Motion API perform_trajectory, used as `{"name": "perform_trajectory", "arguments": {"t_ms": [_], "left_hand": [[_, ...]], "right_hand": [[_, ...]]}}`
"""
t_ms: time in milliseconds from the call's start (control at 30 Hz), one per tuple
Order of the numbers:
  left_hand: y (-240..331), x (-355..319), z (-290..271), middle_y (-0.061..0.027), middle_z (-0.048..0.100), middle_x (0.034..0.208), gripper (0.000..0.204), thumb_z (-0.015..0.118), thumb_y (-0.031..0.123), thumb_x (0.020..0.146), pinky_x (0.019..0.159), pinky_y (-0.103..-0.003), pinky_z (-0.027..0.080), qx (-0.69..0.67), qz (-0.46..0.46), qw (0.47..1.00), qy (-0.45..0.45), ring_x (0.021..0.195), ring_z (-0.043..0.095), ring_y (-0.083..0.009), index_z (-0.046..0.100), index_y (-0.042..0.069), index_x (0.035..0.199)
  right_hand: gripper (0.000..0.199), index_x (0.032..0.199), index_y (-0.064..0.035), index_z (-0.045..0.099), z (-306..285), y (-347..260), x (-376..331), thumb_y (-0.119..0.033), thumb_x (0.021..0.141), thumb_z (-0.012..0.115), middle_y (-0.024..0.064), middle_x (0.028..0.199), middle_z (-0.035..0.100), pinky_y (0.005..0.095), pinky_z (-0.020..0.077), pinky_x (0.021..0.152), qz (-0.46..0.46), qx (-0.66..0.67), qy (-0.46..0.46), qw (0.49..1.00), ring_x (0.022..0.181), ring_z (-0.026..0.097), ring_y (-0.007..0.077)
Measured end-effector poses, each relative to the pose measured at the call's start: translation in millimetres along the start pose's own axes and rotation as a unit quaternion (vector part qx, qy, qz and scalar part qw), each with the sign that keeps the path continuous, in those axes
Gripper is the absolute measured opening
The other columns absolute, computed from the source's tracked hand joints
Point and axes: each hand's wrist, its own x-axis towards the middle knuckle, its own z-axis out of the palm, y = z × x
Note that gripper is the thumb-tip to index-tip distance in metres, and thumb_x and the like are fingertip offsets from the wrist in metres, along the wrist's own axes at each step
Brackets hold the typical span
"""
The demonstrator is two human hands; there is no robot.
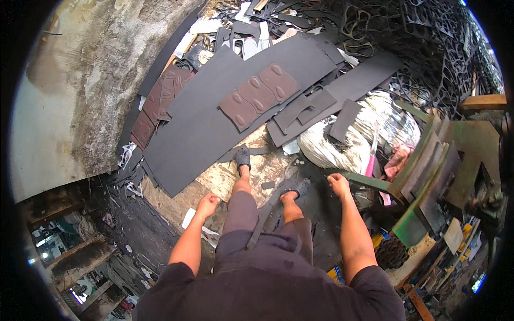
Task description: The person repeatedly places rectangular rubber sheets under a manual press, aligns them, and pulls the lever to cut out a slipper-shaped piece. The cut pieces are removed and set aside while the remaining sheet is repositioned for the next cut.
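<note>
I stand looking down at my legs and feet in dark sandals (243,158) on a board floor. My left hand (206,204) hangs by my left thigh with the fingers curled and nothing in it. My right hand (339,184) is out to the right, fingers curled, just above a green metal bar (364,181); whether it touches the bar I cannot tell. A large dark rubber sheet (203,134) lies ahead of my feet, with a brown moulded sole sheet (258,96) on top of it.
A stained wall (80,91) rises at the left. Heaps of cut-out black rubber scrap (428,53) fill the back right. A white sack (348,139) lies near my right foot. Green metal machine parts (439,176) stand at the right.
</note>
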Motion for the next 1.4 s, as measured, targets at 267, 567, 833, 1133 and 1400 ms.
{"name": "perform_trajectory", "arguments": {"t_ms": [267, 567, 833, 1133, 1400], "left_hand": [[-134, 55, -38, -0.0132, 0.076, 0.101, 0.035, 0.074, 0.029, 0.094, 0.085, -0.037, 0.056, 0.029, -0.092, 0.995, -0.026, 0.092, 0.072, -0.0262, 0.07, 0.006, 0.12], [-236, 106, -46, -0.0079, 0.074, 0.096, 0.029, 0.073, 0.02, 0.096, 0.081, -0.031, 0.054, -0.068, -0.202, 0.977, -0.012, 0.086, 0.068, -0.0163, 0.07, 0.003, 0.118], [-282, 64, -38, -0.0052, 0.073, 0.089, 0.036, 0.079, 0.032, 0.091, 0.078, -0.031, 0.055, -0.056, -0.268, 0.961, -0.037, 0.081, 0.066, -0.0133, 0.074, 0.004, 0.113], [-265, 77, -52, -0.0018, 0.071, 0.086, 0.031, 0.078, 0.023, 0.092, 0.072, -0.027, 0.053, -0.153, -0.28, 0.948, -0.016, 0.075, 0.063, -0.0102, 0.073, 0.002, 0.114], [-239, 98, -65, -0.0015, 0.07, 0.084, 0.026, 0.075, 0.017, 0.094, 0.064, -0.026, 0.051, -0.171, -0.298, 0.938, -0.046, 0.073, 0.063, -0.0092, 0.072, 0.003, 0.115]], "right_hand": [[0.034, 0.116, -0.0007, 0.073, 202, -112, 176, -0.027, 0.094, 0.071, 0.0081, 0.091, 0.074, 0.0318, 0.0541, 0.067, 0.022, 0.161, -0.088, 0.983, 0.071, 0.067, 0.0139], [0.083, 0.157, 0.0022, 0.037, 422, -167, 392, -0.035, 0.093, 0.076, 0.0125, 0.111, 0.067, 0.0324, 0.0526, 0.077, 0.043, 0.156, -0.05, 0.986, 0.091, 0.063, 0.0164], [0.099, 0.15, 0.004, 0.032, 471, -242, 441, -0.041, 0.082, 0.087, 0.0246, 0.152, 0.042, 0.0417, 0.0491, 0.093, 0.245, 0.359, 0.099, 0.895, 0.127, 0.051, 0.0305], [0.05, 0.097, -0.0038, 0.057, 484, -300, 390, -0.04, 0.081, 0.088, 0.0006, 0.074, 0.053, 0.0315, 0.0418, 0.047, 0.011, 0.529, 0.028, 0.848, 0.054, 0.047, 0.0136], [0.079, 0.143, 0.0063, 0.051, 504, -550, 304, -0.054, 0.095, 0.071, 0.019, 0.134, 0.06, 0.0415, 0.0554, 0.097, -0.259, 0.42, -0.296, 0.818, 0.118, 0.063, 0.0247]]}}
